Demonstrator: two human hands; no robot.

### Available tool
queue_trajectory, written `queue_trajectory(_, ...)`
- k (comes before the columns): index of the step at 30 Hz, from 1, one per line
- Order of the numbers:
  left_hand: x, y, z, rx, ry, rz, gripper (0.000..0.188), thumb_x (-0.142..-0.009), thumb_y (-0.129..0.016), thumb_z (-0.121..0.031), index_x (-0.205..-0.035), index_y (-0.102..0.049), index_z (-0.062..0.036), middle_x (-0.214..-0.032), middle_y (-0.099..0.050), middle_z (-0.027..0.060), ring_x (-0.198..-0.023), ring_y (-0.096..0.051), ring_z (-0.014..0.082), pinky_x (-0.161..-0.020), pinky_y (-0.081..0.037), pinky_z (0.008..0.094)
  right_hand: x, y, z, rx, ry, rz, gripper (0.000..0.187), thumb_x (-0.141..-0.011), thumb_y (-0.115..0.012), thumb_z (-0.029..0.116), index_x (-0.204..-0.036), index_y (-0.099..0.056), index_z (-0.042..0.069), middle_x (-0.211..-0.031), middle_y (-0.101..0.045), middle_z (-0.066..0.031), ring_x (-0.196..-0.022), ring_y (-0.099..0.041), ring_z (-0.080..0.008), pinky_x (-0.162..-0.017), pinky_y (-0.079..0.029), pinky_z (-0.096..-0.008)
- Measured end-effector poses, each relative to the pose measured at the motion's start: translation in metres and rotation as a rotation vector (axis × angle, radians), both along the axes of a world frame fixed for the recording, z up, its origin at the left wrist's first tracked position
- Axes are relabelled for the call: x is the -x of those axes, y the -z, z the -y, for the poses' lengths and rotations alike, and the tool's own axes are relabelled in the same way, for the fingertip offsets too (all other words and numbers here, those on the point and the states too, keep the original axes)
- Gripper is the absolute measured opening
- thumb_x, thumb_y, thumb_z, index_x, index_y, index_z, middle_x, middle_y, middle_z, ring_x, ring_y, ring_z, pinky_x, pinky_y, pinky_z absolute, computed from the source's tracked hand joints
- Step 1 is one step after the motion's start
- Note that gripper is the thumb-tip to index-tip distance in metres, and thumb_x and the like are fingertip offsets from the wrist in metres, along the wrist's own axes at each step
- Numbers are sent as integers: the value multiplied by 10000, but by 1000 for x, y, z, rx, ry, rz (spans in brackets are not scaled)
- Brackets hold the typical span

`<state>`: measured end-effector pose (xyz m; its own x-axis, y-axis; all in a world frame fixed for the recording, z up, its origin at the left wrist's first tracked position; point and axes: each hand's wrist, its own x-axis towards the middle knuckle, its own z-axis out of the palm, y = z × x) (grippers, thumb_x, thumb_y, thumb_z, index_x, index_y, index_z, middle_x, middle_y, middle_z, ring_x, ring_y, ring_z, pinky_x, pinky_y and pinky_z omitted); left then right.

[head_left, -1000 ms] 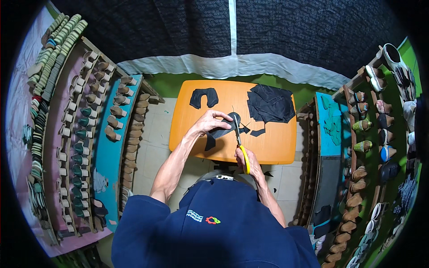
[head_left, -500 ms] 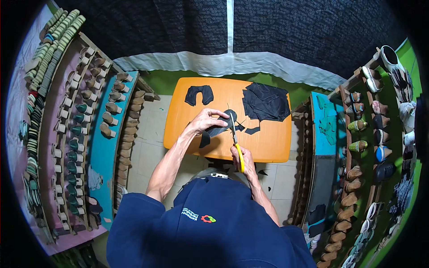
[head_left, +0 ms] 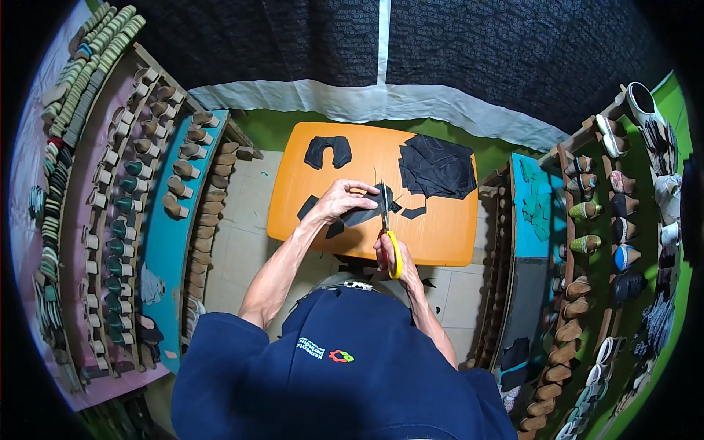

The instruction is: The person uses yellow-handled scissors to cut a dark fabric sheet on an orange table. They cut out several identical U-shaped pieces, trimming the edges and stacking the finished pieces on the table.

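At frame centre, on the orange desk (head_left: 440, 235), a black fabric piece (head_left: 359, 215) is pinned by the left hand (head_left: 343, 199), fingers clenched; yellow-handled scissors (head_left: 387, 231) are gripped by the right hand (head_left: 389, 257). A black fabric pile (head_left: 438, 167) lies upper right, a cut shape (head_left: 328, 151) upper left; shoe racks (head_left: 172, 191) flank both sides.

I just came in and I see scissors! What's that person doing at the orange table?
A person is cutting a piece of black material over the orange table. The left hand holds the piece, and the right hand works yellow-handled scissors into it. A cut black shape and a pile of black pieces lie further back on the table. Racks of shoes stand on both sides.
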<state>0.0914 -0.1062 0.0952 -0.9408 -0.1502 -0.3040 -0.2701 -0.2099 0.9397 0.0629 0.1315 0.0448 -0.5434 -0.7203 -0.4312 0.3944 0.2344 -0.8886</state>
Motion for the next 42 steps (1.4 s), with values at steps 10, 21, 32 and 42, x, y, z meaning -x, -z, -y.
queue_trajectory(10,-1,0,-8,-64,-16,-4,458,-793,-806,-82,-1230,-677,-32,-919,-745,99,-763,-696,111,-708,-548,239,-4,-4,5,22,82,-18,558,-959,-561,596,-861,-556,46,-572,-470,4,-436,-480,-112,-414,-437,-270)
queue_trajectory(21,0,0,-4,-113,-5,3,506,-784,-796,-36,-1270,-657,-25,-906,-746,96,-733,-690,98,-675,-549,225,-5,-18,4,-56,128,1,539,-904,-645,611,-778,-536,98,-555,-441,44,-426,-444,-78,-399,-401,-251)
queue_trajectory(32,1,-7,6,-67,66,30,528,-784,-796,-59,-1290,-650,-21,-915,-743,89,-741,-685,106,-720,-544,232,7,-24,-7,-99,74,-26,518,-890,-693,570,-691,-511,127,-520,-436,41,-399,-422,-81,-384,-377,-256)
queue_trajectory(42,8,38,25,-63,-593,58,333,-865,-745,-154,-1184,-680,-82,-961,-684,31,-861,-645,116,-755,-514,245,20,-9,-15,-201,210,-66,562,-832,-741,604,-655,-534,113,-504,-451,30,-406,-461,-83,-400,-393,-256)
